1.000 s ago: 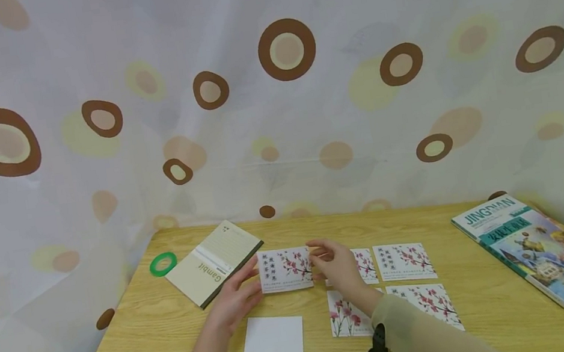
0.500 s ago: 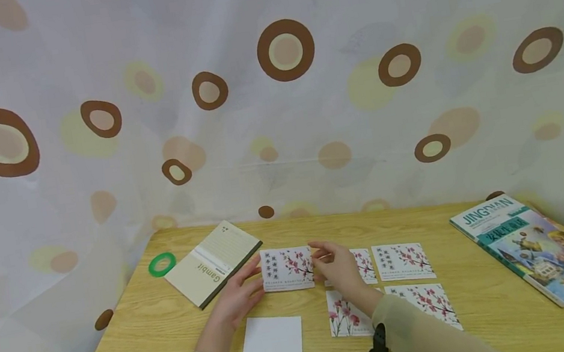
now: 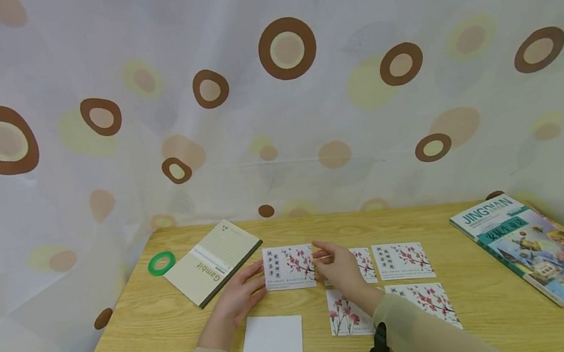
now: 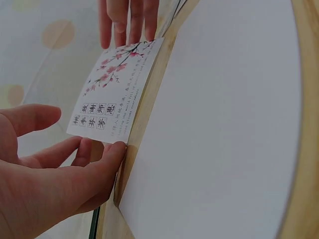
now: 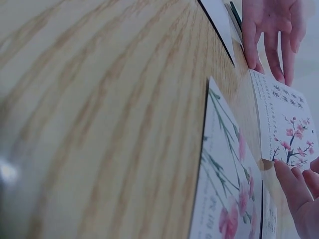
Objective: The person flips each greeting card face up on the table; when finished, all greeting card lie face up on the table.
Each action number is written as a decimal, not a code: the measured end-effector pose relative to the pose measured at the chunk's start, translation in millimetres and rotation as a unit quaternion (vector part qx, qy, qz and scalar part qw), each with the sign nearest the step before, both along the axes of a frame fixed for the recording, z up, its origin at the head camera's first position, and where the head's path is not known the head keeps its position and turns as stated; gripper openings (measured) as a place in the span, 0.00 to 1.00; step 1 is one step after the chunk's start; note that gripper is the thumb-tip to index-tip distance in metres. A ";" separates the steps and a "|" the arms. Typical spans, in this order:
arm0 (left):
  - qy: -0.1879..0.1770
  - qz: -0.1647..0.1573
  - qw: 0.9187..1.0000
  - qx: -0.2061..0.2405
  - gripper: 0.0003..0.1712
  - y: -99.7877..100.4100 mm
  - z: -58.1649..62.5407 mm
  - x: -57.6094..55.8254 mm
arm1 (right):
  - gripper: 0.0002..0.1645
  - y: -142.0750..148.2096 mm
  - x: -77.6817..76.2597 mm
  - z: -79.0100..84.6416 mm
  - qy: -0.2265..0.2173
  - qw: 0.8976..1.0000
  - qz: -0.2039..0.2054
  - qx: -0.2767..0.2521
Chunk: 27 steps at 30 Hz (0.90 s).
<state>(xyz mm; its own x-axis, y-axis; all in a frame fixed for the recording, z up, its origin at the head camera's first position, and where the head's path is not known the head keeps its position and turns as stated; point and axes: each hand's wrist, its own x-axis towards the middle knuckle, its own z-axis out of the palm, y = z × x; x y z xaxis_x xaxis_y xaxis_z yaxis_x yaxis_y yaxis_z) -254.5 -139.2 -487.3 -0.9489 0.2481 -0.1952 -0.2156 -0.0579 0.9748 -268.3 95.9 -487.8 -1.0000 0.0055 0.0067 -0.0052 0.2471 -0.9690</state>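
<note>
A square greeting card [image 3: 289, 267] with Chinese characters and pink blossom branches is held by its two side edges. My left hand [image 3: 238, 295] holds its left edge. In the left wrist view, the left thumb touches the card's lower corner and the other fingers [image 4: 37, 117] spread along that side. At the opposite edge is my right hand [image 3: 341, 270], its thumb and fingers meeting the card; in the right wrist view, one fingertip lies right at the corner. A blank white card [image 3: 272, 343] lies on the table nearer me, by my left wrist.
To the right, several printed cards lie in two rows, including a blossom card [image 3: 404, 261] and a carnation card [image 3: 348, 315] partly covered by my right arm. A Gambit notebook [image 3: 213, 262] and green tape ring [image 3: 161, 263] lie left. A magazine [image 3: 539, 250] lies far right.
The held blossom card has shifted slightly to the right, with the left hand following. The right hand stays almost in place at its edge. The cards on the table have not moved.
</note>
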 end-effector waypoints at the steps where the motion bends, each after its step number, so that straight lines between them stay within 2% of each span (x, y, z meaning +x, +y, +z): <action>1: -0.003 0.000 1.000 0.002 0.31 0.0 0.2 0.2 | 0.29 0.0 0.2 0.1 0.000 1.000 0.000 0.002; 13: -0.014 0.012 1.000 0.004 0.31 4.5 1.1 -2.3 | 0.28 1.3 0.7 -0.5 -0.018 1.000 0.000 0.000; 22: -0.018 0.009 1.000 0.005 0.31 3.8 2.2 -2.0 | 0.30 1.8 2.5 -0.6 -0.011 0.996 0.012 0.093; 27: -0.019 0.005 1.000 0.010 0.32 2.9 2.4 -1.2 | 0.32 4.1 3.3 2.2 -0.018 0.994 0.027 0.104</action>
<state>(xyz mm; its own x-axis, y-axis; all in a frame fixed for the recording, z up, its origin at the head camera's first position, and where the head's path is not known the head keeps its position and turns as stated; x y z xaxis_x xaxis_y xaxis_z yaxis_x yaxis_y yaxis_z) -255.7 -136.3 -484.9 -0.9434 0.2423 -0.2265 -0.2521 -0.0801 0.9644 -265.0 100.0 -485.6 -0.9984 -0.0457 -0.0340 0.0103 0.4430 -0.8964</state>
